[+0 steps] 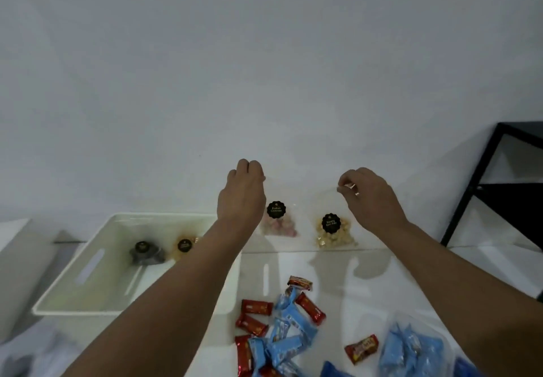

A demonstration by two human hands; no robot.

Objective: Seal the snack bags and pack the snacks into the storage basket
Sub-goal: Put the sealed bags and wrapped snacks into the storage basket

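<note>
while the left hand pinches the pink snack bag top and the right hand pinches the yellow snack bag, at frame centre, each seal wants firm, full-width pressing.

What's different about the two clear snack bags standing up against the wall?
The clear bag of pink snacks has the left hand at its top; the clear bag of yellow snacks has the right hand at its top. The pink one stands closer to the white storage basket. Both carry round black labels.
</note>
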